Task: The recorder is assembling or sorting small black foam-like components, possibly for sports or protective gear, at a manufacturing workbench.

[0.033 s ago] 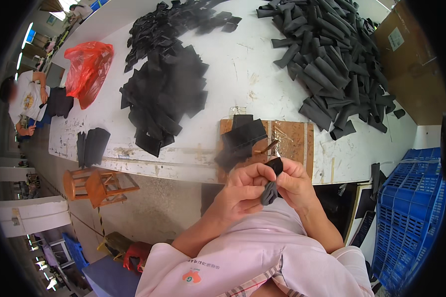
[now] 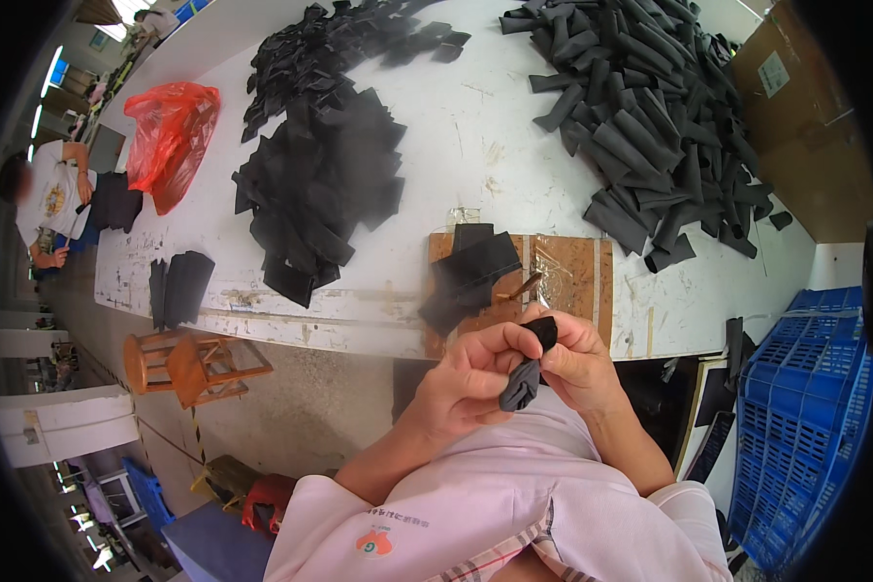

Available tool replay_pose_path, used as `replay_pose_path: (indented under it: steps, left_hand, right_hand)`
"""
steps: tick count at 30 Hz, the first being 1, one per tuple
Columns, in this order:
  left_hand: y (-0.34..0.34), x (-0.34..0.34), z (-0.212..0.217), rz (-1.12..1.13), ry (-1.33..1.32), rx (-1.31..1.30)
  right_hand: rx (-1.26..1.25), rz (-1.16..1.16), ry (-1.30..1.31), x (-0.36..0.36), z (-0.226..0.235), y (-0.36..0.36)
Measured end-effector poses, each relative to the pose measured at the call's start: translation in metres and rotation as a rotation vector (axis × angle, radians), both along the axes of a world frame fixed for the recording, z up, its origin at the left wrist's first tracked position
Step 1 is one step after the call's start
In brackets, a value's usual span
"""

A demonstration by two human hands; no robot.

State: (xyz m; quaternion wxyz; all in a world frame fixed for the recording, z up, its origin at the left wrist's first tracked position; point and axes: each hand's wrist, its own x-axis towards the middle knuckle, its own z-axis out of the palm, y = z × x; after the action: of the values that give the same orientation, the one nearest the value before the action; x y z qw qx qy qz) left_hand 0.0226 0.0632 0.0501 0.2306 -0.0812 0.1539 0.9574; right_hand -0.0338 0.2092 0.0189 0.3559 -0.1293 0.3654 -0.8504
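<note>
Close in front of my chest, both hands hold one small piece of black fabric [image 2: 521,386]. Its lower part looks bunched and folded, and a dark end sticks up between the hands. My left hand [image 2: 468,376] pinches it from the left, fingers curled. From the right, my right hand [image 2: 584,367] grips it with thumb and fingers, partly hiding it. Just beyond the hands, several flat black fabric pieces [image 2: 475,272] lie on a brown board [image 2: 599,291] at the table's edge. A thin brown-handled tool [image 2: 524,287] rests there too.
On the white table [image 2: 456,145] lie a pile of flat black pieces [image 2: 325,184] and, far right, a heap of rolled black tubes [image 2: 640,136]. A red plastic bag [image 2: 170,136], cardboard box [image 2: 805,126], blue crates [image 2: 800,407] and wooden stools [image 2: 199,369] surround it. Another person [image 2: 53,199] is at far left.
The lower part of the black fabric piece has shifted slightly left and looks more bunched. Its upper end shows a little further right. Both hands keep their grip.
</note>
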Motion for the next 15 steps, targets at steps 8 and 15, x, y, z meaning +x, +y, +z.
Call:
replay_pose_path:
  steps: [8, 15]
  left_hand:
    - [0.026, -0.007, -0.001, 0.722, 0.588, -1.440]
    - [0.025, -0.012, 0.010, 0.762, 0.470, -1.168]
  right_hand:
    - [0.396, -0.232, 0.742, -0.023, 0.026, 0.006]
    - [0.466, -0.152, 0.376, -0.015, 0.053, 0.001]
